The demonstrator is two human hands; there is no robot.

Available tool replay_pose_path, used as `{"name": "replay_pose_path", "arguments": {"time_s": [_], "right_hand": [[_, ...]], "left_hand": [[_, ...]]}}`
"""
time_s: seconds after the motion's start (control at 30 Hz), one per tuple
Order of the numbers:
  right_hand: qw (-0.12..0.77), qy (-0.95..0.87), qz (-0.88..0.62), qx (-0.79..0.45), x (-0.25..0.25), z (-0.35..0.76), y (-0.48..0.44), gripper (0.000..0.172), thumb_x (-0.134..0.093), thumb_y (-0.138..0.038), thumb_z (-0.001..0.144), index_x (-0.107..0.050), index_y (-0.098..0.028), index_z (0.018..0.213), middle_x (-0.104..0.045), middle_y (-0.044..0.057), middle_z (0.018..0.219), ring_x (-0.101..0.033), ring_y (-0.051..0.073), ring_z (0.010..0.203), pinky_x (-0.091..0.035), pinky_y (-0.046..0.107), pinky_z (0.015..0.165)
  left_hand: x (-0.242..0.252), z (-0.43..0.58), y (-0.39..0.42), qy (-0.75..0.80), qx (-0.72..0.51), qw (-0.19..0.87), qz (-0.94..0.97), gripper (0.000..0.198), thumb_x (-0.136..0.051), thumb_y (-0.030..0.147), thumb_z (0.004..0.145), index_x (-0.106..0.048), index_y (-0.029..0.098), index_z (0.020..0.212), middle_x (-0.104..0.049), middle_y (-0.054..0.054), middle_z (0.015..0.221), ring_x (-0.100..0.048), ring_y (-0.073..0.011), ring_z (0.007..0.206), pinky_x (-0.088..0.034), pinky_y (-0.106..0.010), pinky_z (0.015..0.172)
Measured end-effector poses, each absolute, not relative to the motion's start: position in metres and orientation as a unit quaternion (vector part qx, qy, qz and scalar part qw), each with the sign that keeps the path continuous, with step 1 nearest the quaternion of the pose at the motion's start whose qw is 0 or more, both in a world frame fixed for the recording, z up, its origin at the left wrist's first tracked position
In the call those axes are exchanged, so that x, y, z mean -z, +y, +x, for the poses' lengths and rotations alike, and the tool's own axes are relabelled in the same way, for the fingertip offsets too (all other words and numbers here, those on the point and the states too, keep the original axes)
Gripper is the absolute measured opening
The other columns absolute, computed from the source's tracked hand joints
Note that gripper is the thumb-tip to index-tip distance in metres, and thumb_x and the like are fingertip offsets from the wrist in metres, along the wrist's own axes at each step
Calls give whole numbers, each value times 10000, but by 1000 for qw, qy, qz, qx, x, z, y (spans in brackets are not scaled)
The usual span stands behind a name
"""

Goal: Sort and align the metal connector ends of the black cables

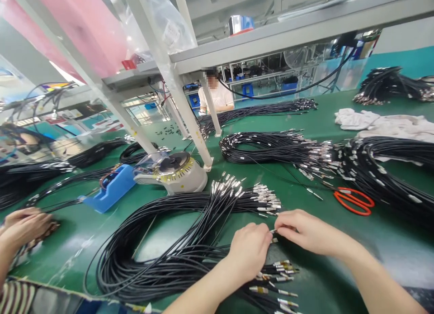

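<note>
My left hand [250,250] is closed, knuckles up, resting on a big coil of thin black cables [162,255] with metal connector ends. Its fingers pinch a cable end close to my right hand [300,230]. My right hand is closed too, its fingertips pinching a small metal connector [273,233] between the two hands. More connector ends [278,282] with gold bands fan out under my left wrist. A spread of silver connector tips [244,194] lies just beyond my hands.
Orange-handled scissors [354,201] lie to the right. A round tape dispenser [172,171] and a blue tape holder [108,189] stand behind the coil. Other cable bundles [271,146] cover the green table [84,241]. Another person's hands [25,225] work at the left; someone sits far across.
</note>
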State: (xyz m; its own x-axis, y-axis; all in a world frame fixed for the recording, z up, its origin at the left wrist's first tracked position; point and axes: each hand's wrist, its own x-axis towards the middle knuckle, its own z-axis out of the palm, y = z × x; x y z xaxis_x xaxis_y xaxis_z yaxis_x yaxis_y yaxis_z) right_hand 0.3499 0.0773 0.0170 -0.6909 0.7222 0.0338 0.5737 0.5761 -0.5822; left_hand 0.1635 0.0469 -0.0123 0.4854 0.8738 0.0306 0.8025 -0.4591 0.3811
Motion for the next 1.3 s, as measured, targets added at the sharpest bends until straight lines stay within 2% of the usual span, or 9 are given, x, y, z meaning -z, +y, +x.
{"name": "replay_pose_path", "arguments": {"time_s": [0.1, 0.23, 0.33, 0.47, 0.53, 0.67, 0.77, 0.83, 1.3], "right_hand": [[109, -878, -373, -279, -8, 349, 78, 213, -418, -154, 851, -608, -192, 763, -635, 12, 731, -561, 152, 684, -386, 237, 640], [62, -871, -401, -275, 10, 343, 79, 123, -514, -140, 742, -613, -198, 788, -648, 26, 787, -582, 183, 750, -394, 250, 658], [61, -871, -409, -266, 17, 338, 79, 166, -535, -142, 703, -605, -200, 841, -649, 35, 842, -584, 197, 796, -396, 256, 673], [54, -871, -420, -248, 20, 333, 78, 166, -531, -144, 687, -585, -208, 829, -653, 24, 822, -584, 197, 749, -378, 263, 632], [52, -873, -421, -241, 20, 333, 77, 166, -536, -138, 677, -580, -210, 820, -654, 19, 817, -585, 202, 741, -372, 267, 622], [107, -863, -419, -261, 13, 333, 76, 168, -547, -134, 700, -568, -205, 851, -633, 14, 796, -571, 183, 719, -379, 255, 622], [176, -854, -398, -286, 2, 332, 74, 90, -486, -146, 797, -544, -199, 840, -593, -2, 718, -537, 153, 657, -380, 235, 598], [197, -857, -386, -278, -3, 330, 72, 118, -428, -152, 853, -535, -196, 831, -588, 4, 720, -528, 151, 656, -384, 236, 604], [141, -901, -379, -160, 4, 327, 71, 271, -348, -145, 906, -501, -185, 685, -601, 22, 682, -553, 154, 633, -377, 237, 605]], "left_hand": [[11, 160, 51, 499, -133, 237, 823, 258, -315, 257, 912, -426, 200, 686, -534, 16, 678, -483, -145, 651, -317, -247, 597], [10, 157, 55, 481, -193, 354, 779, 258, -346, 250, 897, -415, 193, 655, -469, 39, 621, -444, -115, 614, -299, -225, 582], [12, 153, 55, 480, -248, 402, 740, 246, -338, 255, 901, -429, 193, 681, -429, 45, 609, -414, -107, 606, -296, -221, 581], [15, 152, 53, 508, -289, 414, 698, 122, -337, 281, 907, -441, 216, 902, -351, 68, 571, -353, -109, 550, -270, -224, 536], [15, 153, 52, 498, -295, 413, 703, 138, -327, 281, 912, -444, 221, 953, -343, 68, 574, -346, -109, 547, -268, -224, 534], [16, 154, 52, 482, -305, 402, 716, 172, -304, 287, 922, -449, 211, 869, -358, 57, 603, -344, -106, 560, -274, -224, 542], [18, 154, 52, 472, -296, 413, 721, 180, -291, 286, 927, -416, 208, 823, -371, 58, 605, -346, -104, 555, -277, -227, 547], [20, 154, 52, 466, -289, 419, 724, 183, -293, 281, 925, -391, 207, 789, -382, 56, 608, -358, -106, 563, -284, -229, 557], [20, 157, 51, 476, -266, 411, 731, 212, -304, 282, 914, -347, 214, 718, -381, 45, 608, -365, -119, 578, -287, -236, 564]]}}
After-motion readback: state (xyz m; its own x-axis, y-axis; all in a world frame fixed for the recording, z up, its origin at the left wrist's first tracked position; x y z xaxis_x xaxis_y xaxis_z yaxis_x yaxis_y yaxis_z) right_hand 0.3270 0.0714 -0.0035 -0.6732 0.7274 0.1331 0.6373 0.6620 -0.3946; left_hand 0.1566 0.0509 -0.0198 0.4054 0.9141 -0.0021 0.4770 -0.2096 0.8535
